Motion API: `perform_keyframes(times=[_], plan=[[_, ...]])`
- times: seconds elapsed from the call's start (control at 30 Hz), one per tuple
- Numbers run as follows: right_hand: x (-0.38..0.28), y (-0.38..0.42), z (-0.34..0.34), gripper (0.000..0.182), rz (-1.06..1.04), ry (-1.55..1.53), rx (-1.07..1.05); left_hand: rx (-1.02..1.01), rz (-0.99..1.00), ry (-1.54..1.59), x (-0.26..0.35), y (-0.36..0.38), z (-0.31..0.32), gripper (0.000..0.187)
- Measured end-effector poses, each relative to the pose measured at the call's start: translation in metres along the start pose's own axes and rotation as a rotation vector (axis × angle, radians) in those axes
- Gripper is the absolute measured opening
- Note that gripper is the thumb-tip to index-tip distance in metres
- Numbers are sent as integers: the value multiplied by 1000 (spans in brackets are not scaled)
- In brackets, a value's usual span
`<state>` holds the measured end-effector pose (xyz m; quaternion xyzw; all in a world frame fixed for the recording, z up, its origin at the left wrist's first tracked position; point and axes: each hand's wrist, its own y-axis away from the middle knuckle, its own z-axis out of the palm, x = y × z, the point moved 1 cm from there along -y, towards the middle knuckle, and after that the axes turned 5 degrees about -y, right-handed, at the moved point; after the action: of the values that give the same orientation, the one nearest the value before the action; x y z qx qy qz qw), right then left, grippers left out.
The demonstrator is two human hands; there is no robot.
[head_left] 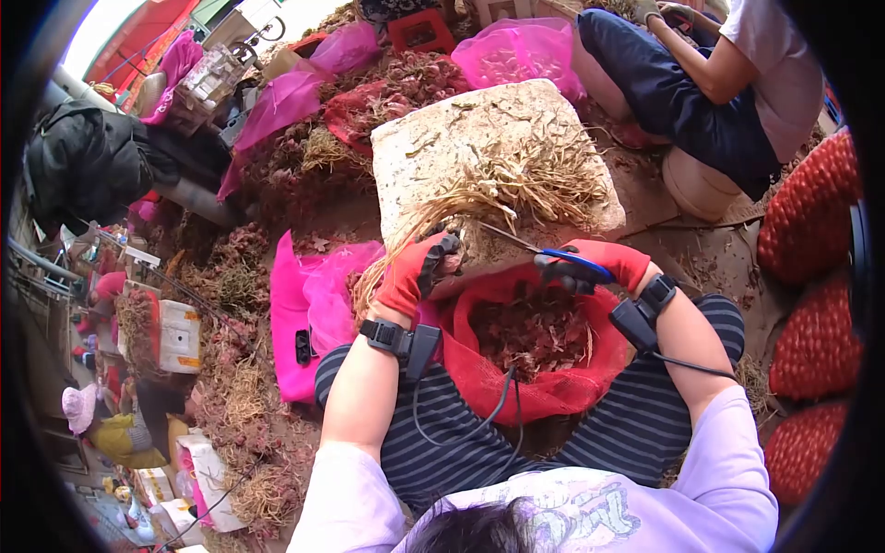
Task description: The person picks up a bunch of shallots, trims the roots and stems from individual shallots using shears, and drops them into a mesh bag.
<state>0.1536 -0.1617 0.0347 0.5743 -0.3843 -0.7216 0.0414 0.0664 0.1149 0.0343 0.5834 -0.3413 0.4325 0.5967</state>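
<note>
Gripping a bunch of dried stalks point(479, 198), the left hand point(417, 273) in its red glove is closing tight around the bulb end, with the stalks fanning away toward 1 o'clock across the pale slab point(433, 138). Whether bulbs are sitting inside the fist is hidden by the glove. The scissors point(553, 253) are lying between the hands, their blades pointing toward 10 o'clock at the left fingers point(447, 249); that closeness looks like the main risk, since a cut taken too near the fist could be nicking the glove. A loose grip could also be letting stalks slide out and scatter over the slab, and trimmed pieces could be missing the red mesh bag point(553, 387), which is sitting open in the lap at 6 o'clock from the scissors, half filled with reddish bulbs point(530, 332). The cables point(461, 415) hanging from the wrist units are drooping close to the bag mouth, so they could be snagging on the mesh.

The right hand point(599, 265), also gloved in red, is curling shut around the blue scissor handles, fingers through the loops; how far the blades are parted is too small to tell. At 1 o'clock another person point(728, 83) is sitting well apart, and red sacks point(811, 212) are stacking at 3 o'clock.
</note>
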Motion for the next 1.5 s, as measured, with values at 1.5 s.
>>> perform_keyframes(times=[1.5], plan=[[-36,-46,-20,70,-302,698,694,-359,318,-395,-19,5,39,20]])
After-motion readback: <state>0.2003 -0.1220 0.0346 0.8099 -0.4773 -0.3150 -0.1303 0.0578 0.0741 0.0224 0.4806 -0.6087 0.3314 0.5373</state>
